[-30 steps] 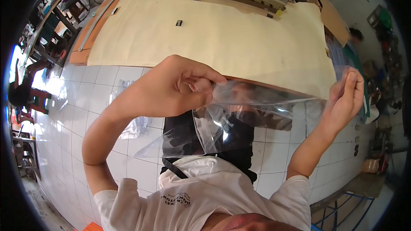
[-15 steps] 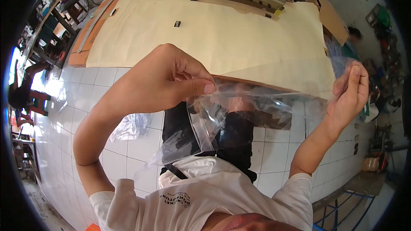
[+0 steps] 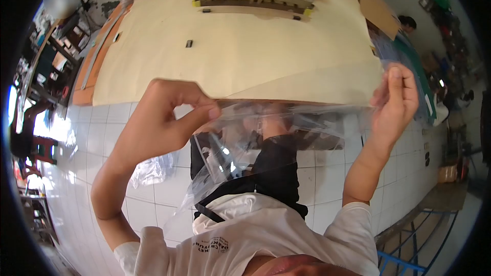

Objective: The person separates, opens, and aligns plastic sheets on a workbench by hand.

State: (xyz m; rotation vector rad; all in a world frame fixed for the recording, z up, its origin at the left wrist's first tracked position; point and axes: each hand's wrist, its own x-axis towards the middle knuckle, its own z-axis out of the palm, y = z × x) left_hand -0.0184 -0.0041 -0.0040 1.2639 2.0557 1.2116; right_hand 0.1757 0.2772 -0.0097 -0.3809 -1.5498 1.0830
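A sheet of clear plastic film (image 3: pixel 230 158) is stretched between my two hands above my lap, its lower part hanging in loose folds. My left hand (image 3: pixel 171 117) pinches one end of its upper edge between thumb and forefinger. At the other end, near the table's right front corner, my right hand (image 3: pixel 396 97) grips the film with thumb against curled fingers. Part of the film overlaps the table (image 3: pixel 230 56) in this view, and my legs show through it.
A cream sheet covers the tabletop, with a small dark block (image 3: pixel 189 43) on it. A long slotted metal bar (image 3: pixel 250 2) with red parts stands at the back. A metal ruler (image 3: pixel 102 46) lies along the left edge. Crumpled clear plastic (image 3: pixel 153 168) is on the floor. A person (image 3: pixel 407 23) is beyond the right side.
My left hand has moved left and slightly down in the view, and my right hand a little left. The film between them stays held and looks more spread out.
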